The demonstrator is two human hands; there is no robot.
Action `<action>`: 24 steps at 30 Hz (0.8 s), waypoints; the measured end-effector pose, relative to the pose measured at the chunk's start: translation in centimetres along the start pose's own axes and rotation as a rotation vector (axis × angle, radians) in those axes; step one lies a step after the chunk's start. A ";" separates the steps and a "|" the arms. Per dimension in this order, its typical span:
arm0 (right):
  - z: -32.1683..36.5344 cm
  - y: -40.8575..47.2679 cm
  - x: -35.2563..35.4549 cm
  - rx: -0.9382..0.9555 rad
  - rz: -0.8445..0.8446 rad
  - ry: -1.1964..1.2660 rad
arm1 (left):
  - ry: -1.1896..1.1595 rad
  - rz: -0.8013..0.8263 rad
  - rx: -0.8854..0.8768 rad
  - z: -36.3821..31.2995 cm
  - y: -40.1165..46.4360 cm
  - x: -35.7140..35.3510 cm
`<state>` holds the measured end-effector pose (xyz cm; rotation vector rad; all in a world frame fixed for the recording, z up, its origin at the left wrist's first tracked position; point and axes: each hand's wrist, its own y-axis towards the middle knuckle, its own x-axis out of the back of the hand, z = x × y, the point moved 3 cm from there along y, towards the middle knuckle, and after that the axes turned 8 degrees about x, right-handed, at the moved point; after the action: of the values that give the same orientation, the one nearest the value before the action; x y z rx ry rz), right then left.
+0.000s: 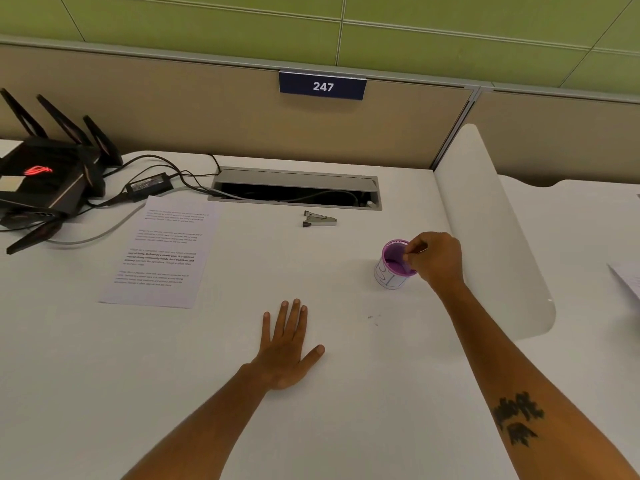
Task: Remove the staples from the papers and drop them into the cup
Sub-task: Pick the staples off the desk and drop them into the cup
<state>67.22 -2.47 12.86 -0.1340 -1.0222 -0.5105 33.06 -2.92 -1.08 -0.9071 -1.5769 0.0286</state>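
Cup: purple inside, white wall, upright on white desk. Right hand: over cup's rim, fingertips pinched together, possibly on a staple, too small to confirm. Left hand: flat on desk, fingers straight, nearer the viewer than cup. Paper sheet: well left of cup. Staple remover: beyond cup, apart.

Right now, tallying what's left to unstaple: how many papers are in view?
2: one printed sheet flat on the desk's left, another paper cut off at the right edge. More may lie out of view.
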 end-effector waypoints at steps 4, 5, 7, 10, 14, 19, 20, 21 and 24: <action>-0.2 -0.1 -0.5 0.032 0.010 -0.019 | -0.002 0.007 0.001 0.0 0.0 0.0; -0.2 -0.1 -0.4 0.020 0.008 -0.020 | -0.003 0.007 0.001 0.0 0.1 0.1; -0.3 -0.2 -0.3 0.015 0.009 -0.011 | -0.005 0.005 -0.001 0.0 0.1 0.0; -0.3 -0.6 0.1 0.018 -0.022 0.031 | -0.003 0.004 0.001 0.1 0.1 -0.1; 0.0 -1.8 0.7 -0.023 -0.079 0.127 | 0.002 -0.003 0.006 0.1 0.2 -0.2; -0.4 -6.2 -0.4 -0.131 -0.161 0.370 | 0.001 -0.005 0.001 0.1 0.2 -0.2; -0.7 -7.4 -1.1 -0.145 -0.158 0.387 | 0.001 -0.005 0.001 0.1 0.2 -0.2; -1.0 -8.5 -2.1 -0.158 -0.147 0.390 | -0.002 -0.006 0.000 0.1 0.1 -0.2; -2.3 -11.8 -4.9 -0.050 -0.097 0.260 | -0.002 -0.004 0.004 0.1 0.2 -0.1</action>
<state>61.48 -11.95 6.00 -0.0604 -0.7648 -0.6247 33.10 -2.85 -1.29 -0.9016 -1.5799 0.0299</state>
